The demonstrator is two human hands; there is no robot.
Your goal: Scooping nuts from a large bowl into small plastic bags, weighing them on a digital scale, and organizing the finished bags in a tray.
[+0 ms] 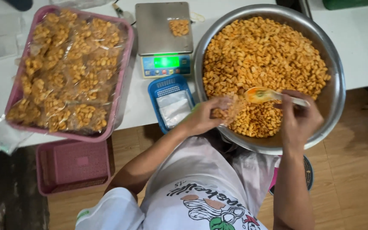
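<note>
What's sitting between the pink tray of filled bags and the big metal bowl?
In the head view, a scale with one small bag on it, and nearer the person a blue basket holding empty bags, lie between the pink tray and bowl.

Illumination is bright and even across the upper frame, apparently from overhead; the white table (358,47) is close to overexposed, and detail is washed out at the upper left corner. The steel bowl (335,91) shows soft glare along its inner wall at right. The scale (163,38) display glows green and blooms slightly. The lower left of the frame falls into deep shadow. Motion blur softens the left hand (205,117) and the clear bag (228,111) it holds; the spoon (263,94) is also smeared. Wide-angle curvature bends the table edges near the frame borders. Overall sharpness is moderate.
</note>
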